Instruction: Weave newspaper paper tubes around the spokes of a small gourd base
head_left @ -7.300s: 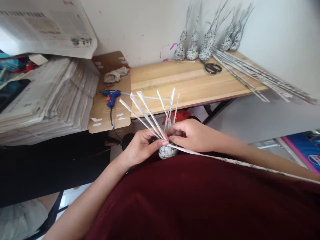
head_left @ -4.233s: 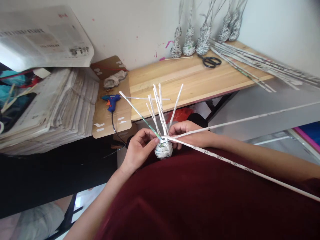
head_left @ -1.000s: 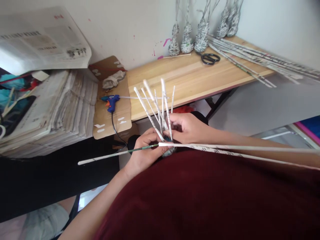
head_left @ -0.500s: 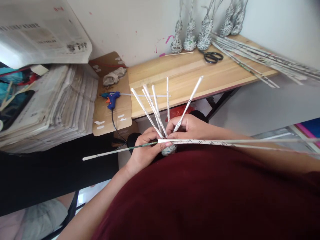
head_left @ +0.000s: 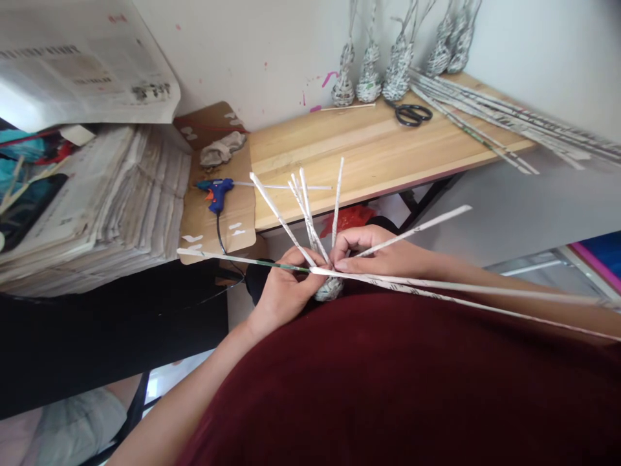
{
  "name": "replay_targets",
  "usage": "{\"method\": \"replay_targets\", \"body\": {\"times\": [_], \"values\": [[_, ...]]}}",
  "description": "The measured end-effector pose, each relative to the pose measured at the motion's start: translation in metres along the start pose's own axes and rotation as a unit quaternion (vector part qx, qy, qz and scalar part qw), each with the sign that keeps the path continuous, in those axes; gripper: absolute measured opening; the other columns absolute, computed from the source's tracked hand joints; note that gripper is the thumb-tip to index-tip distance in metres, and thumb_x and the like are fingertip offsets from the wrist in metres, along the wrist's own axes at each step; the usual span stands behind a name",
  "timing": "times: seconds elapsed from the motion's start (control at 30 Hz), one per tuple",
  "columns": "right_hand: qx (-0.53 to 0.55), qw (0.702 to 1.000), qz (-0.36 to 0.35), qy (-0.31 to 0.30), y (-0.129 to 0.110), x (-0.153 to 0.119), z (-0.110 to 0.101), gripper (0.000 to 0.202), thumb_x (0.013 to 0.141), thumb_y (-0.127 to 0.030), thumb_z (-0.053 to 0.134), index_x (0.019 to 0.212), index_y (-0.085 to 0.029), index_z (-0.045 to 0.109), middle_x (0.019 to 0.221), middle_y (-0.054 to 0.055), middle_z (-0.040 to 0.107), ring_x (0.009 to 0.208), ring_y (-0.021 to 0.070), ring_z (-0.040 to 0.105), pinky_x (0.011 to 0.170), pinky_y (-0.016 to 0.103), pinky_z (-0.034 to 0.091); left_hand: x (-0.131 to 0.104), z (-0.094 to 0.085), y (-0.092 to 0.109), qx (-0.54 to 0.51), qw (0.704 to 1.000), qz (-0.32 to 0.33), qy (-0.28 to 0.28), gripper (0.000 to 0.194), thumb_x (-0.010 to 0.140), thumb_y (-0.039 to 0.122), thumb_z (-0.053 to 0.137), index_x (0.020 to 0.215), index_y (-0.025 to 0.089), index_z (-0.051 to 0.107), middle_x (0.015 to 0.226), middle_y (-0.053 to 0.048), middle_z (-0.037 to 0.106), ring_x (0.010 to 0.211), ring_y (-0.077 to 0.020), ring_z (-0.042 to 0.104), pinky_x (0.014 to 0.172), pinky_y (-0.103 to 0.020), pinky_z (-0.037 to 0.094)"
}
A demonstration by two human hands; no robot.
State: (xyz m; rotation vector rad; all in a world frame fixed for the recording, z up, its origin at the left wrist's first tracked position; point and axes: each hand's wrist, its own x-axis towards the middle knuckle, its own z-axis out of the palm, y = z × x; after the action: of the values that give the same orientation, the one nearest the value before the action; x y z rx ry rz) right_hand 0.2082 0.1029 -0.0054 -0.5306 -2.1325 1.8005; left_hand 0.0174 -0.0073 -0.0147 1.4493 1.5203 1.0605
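- The small, round base woven of grey-white newspaper [head_left: 330, 290] is just in front of the dark red shirt [head_left: 378, 369], under both hands; if the hold becomes weak, it could turn.
- The bare left hand [head_left: 286, 285] pinches the base's rim between thumb and fingers; too strong pressure could flatten the paper.
- The two long, white, printed paper tubes [head_left: 436, 296] cross before the right forearm [head_left: 466, 269], whose movement could crease them.
- The bare right hand [head_left: 376, 255] has its fingertips drawn together; what they pinch, one cannot tell.
- The short, white, rolled-paper uprights [head_left: 274, 206] lean apart; an uneven pull could bend one at its foot.
- The thin green-and-white paper tube [head_left: 262, 262] could catch the black cable [head_left: 219, 230] of the blue glue gun [head_left: 222, 193].
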Motion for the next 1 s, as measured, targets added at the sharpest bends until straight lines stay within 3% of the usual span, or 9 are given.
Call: {"method": "replay_targets", "body": {"times": [0.17, 0.33, 0.6, 0.83, 1.0], "values": [[0.028, 0.999, 0.023, -0.033, 0.002, -0.003, -0.002, 0.029, 0.08, -0.039, 0.076, 0.094, -0.015, 0.068, 0.093, 0.006, 0.072, 0.083, 0.0166, 0.067, 0.072, 0.027, 0.054, 0.0, -0.003, 0.001, 0.009, 1.0, -0.018, -0.004, 0.021, 0.086, 0.036, 0.069, 0.078, 0.017, 0.064, 0.079, -0.002, 0.063, 0.076, -0.014, 0.058, 0.071, -0.026, 0.044], [0.045, 0.999, 0.024, 0.005, 0.009, -0.002, 0.004, 0.037, 0.075, -0.042, 0.08, 0.095, -0.014, 0.068, 0.088, 0.005, 0.072, 0.077, 0.0161, 0.068, 0.066, 0.026, 0.055, -0.001, -0.007, -0.001, 0.016, 0.999, -0.03, 0.005, 0.027, 0.086, 0.042, 0.068, 0.08, 0.016, 0.068, 0.078, -0.003, 0.063, 0.075, -0.015, 0.057, 0.068, -0.027, 0.045], [-0.007, 0.999, -0.013, 0.049, 0.006, -0.003, 0.009, 0.031, 0.072, -0.039, 0.082, 0.091, -0.016, 0.072, 0.092, 0.007, 0.075, 0.08, 0.0188, 0.069, 0.068, 0.029, 0.054, 0.0, -0.007, 0.001, 0.022, 0.998, -0.044, 0.026, 0.027, 0.081, 0.042, 0.073, 0.075, 0.015, 0.068, 0.074, -0.003, 0.065, 0.07, -0.0146, 0.058, 0.064, -0.026, 0.045], [-0.071, 0.995, 0.007, 0.07, -0.001, -0.004, 0.01, 0.021, 0.084, -0.035, 0.069, 0.089, -0.015, 0.073, 0.082, 0.005, 0.074, 0.073, 0.0155, 0.066, 0.063, 0.026, 0.049, -0.003, -0.004, 0.005, 0.012, 0.998, -0.044, 0.046, 0.028, 0.087, 0.042, 0.067, 0.076, 0.016, 0.068, 0.072, -0.001, 0.061, 0.07, -0.0137, 0.055, 0.064, -0.025, 0.044], [0.037, 0.997, 0.035, 0.06, 0.002, -0.003, 0.008, 0.028, 0.078, -0.037, 0.077, 0.091, -0.014, 0.07, 0.08, 0.004, 0.072, 0.071, 0.0146, 0.066, 0.062, 0.025, 0.051, -0.004, -0.007, 0.01, -0.002, 0.999, -0.053, 0.011, 0.026, 0.084, 0.04, 0.07, 0.076, 0.016, 0.066, 0.074, -0.002, 0.062, 0.071, -0.0142, 0.056, 0.065, -0.026, 0.045]]}}
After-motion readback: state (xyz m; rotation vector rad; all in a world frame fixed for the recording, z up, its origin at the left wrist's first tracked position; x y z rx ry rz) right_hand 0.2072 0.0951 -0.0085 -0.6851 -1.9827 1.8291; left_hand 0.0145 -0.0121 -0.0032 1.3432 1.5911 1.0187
